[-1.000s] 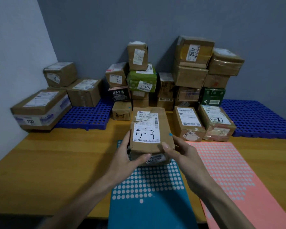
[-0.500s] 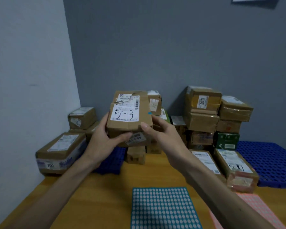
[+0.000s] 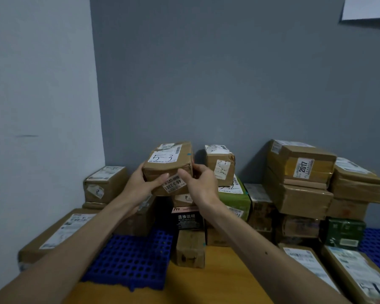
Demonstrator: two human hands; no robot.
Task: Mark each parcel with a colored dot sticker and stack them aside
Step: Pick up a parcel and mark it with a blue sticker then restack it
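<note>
A brown cardboard parcel (image 3: 169,165) with a white label marked "5-3" and a small blue dot sticker on its right top edge is held out over the stack at the back wall. My left hand (image 3: 138,183) grips its left side, thumb across the near face. My right hand (image 3: 199,183) grips its right side. Below the parcel a small brown box (image 3: 182,199) sits on a black box (image 3: 188,218). The sticker sheets are out of view.
Stacked parcels line the grey wall: a tall box (image 3: 221,164), a green box (image 3: 235,197), a "2017" box (image 3: 301,163). Blue plastic grids (image 3: 130,260) lie on the wooden table (image 3: 217,281). Flat parcels (image 3: 358,273) sit at the right, more boxes (image 3: 104,183) at the left.
Both hands have carried the "5-3" parcel up from the sticker sheets and forward to the back stack. The view has tilted up, so the sheets have left the frame.
</note>
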